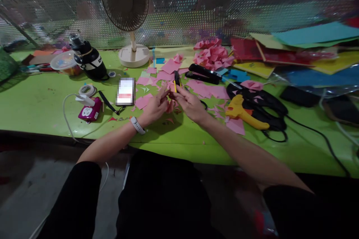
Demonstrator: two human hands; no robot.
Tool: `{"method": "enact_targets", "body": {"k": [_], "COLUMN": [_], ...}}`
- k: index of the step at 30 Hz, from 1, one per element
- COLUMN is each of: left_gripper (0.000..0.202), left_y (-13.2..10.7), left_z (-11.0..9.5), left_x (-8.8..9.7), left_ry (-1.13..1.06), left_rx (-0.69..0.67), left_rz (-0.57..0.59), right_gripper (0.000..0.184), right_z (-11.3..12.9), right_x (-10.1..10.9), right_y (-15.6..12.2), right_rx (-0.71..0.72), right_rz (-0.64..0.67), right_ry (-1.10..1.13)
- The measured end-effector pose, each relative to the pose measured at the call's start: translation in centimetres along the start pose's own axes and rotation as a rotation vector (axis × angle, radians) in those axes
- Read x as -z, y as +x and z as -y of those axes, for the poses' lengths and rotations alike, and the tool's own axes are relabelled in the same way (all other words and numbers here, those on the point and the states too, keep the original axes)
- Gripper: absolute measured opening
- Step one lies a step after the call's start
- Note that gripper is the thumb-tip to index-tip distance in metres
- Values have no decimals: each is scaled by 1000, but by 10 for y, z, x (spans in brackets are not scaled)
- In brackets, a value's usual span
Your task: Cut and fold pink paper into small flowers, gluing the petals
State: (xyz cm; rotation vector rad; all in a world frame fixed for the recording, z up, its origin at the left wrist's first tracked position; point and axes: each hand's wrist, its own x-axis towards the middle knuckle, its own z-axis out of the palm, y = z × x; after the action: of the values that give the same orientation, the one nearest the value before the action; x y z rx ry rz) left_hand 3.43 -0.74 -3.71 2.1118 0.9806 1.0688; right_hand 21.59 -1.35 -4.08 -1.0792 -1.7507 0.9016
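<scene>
My left hand (pixel 157 105), with a white band on its wrist, is closed in a pinch above the green table (pixel 157 136). A small piece of pink paper (pixel 169 106) shows at its fingertips. My right hand (pixel 192 104) meets it fingertip to fingertip, its fingers also closed; what they grip is hidden. A slim black and yellow tool (pixel 176 80) stands out just beyond the right fingertips; whether it is held or lies behind them I cannot tell. Pink paper scraps (pixel 144 101) lie around both hands. Crumpled or folded pink pieces (pixel 211 54) form a heap farther back.
Right of my hands are a black stapler (pixel 204 74) and a yellow glue gun (pixel 245 114) with a cord. Coloured sheets (pixel 314 37) are stacked at the back right. On the left are a phone (pixel 125 91), a fan (pixel 134 56), a black bottle (pixel 91 61) and tape (pixel 86 90).
</scene>
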Motion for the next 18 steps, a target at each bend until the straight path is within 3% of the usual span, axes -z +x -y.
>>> {"method": "enact_targets", "body": {"k": [4,8,11,14,18], "left_gripper": [54,51,50,49,48], "left_y": [5,10,12,12,11], "left_z": [8,11,9,4,0], "left_x": [4,15,20,21,20], "left_ry": [-1,-36,-57,-80,-89], "left_rx": [-5,22,84,142,158], "left_rz": [-39,-80,-69,-86,-98], "right_gripper": [46,28,26,30,28], "right_z": [2,16,20,17,12], "right_x": [7,33,49,54,51], "right_y": [0,1,3,5,7], "right_rx": [-5,165,233,191,150], "right_rz": [-61,-66,101,324,390], "right_ry": [-32,-282,-488,-636,-660]}}
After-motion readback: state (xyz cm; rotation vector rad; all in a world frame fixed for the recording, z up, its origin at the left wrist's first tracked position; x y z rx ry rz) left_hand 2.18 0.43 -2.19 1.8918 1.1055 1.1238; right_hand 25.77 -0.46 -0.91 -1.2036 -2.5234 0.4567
